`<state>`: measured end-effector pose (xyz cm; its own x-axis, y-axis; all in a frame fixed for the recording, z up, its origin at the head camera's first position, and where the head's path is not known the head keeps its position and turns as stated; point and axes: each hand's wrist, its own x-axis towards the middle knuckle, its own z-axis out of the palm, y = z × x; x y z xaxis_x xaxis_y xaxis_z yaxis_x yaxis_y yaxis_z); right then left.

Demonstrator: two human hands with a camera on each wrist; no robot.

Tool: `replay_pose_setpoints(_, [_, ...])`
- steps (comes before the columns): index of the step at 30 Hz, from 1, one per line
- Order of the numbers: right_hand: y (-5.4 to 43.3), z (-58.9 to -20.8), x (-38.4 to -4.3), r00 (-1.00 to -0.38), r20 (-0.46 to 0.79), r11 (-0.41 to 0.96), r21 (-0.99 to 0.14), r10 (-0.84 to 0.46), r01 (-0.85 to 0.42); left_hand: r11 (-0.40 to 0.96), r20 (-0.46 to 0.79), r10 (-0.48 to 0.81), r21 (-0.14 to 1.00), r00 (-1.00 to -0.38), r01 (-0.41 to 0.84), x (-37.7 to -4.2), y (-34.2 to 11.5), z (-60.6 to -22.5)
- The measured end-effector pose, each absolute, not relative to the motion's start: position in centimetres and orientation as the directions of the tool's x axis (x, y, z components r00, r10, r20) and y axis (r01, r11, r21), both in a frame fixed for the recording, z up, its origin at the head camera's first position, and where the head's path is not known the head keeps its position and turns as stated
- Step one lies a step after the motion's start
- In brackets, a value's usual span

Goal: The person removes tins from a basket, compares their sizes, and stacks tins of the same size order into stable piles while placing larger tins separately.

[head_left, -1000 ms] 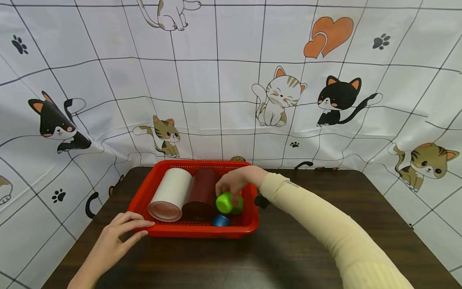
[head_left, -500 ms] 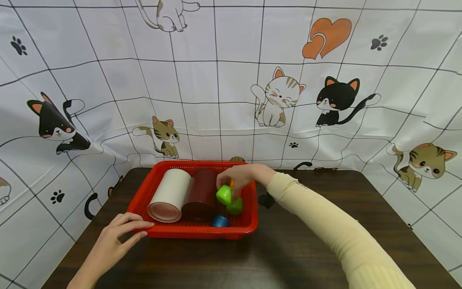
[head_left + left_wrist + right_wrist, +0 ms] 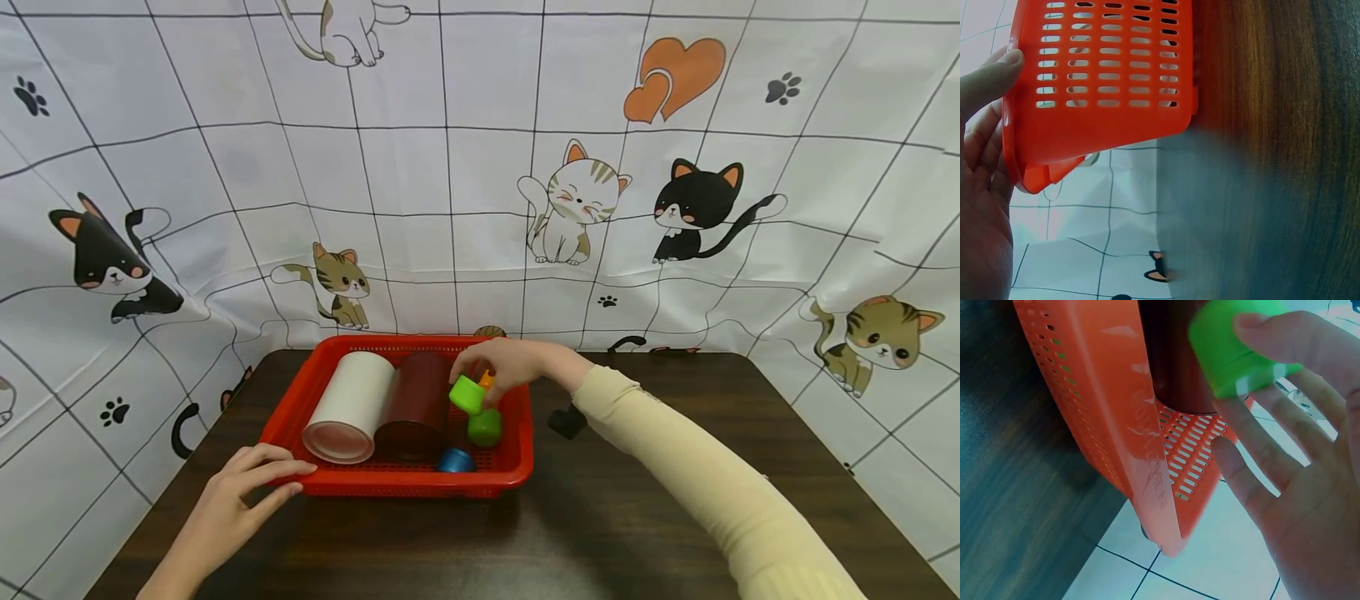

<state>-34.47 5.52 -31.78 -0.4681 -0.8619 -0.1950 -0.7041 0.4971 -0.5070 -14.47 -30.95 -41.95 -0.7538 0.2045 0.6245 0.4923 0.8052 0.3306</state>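
One white cylinder (image 3: 356, 396) and one dark red cylinder (image 3: 420, 396) lie on their sides, next to each other, in a red basket (image 3: 412, 482) on a dark wooden table (image 3: 397, 550). The left hand (image 3: 243, 500) grasps the basket's rim at the near left corner, thumb on one side and fingers on the other. The right hand (image 3: 517, 363), in a cream sleeve (image 3: 675, 450), reaches over the right part of the basket; its grip pinches a green piece (image 3: 467, 395) between thumb and fingertips. That piece is just right of the dark red cylinder; whether it touches anything below cannot be told. A second green piece (image 3: 484, 428) sits near the right wall, and a blue piece (image 3: 456, 461) lies by the front wall. An orange piece (image 3: 487, 379) shows partly at the right hand's fingers; its contact with them is unclear. Raised marks (image 3: 1158, 481) like lettering run along the basket's end in the right wrist view, too faint to read. Behind hangs a white sheet (image 3: 491, 183) printed with cats, paw prints and orange hearts.
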Motion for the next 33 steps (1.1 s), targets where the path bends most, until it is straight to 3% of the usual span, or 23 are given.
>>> replay_pose_setpoints(4, [6.2,-31.6,-34.1,-0.493,-0.142,0.486,-0.535,-0.858,-0.691,0.797,0.636,0.211,0.328,-0.742,0.508,-14.5,-30.9,-42.0])
replay_pose_setpoints(20, [10.2,-31.1,-33.2,-0.536,0.095,0.445,-0.446,-0.839,-0.777,0.782,0.656,0.212,0.33,-0.724,0.528,-14.6,-30.9,-42.0])
replay_pose_setpoints(33, [14.7,-32.2,-32.8,-0.685,0.299,0.556,-0.416,-0.665,-0.72,0.784,0.635,0.222,0.334,-0.739,0.523,-14.6,-31.0,-41.9])
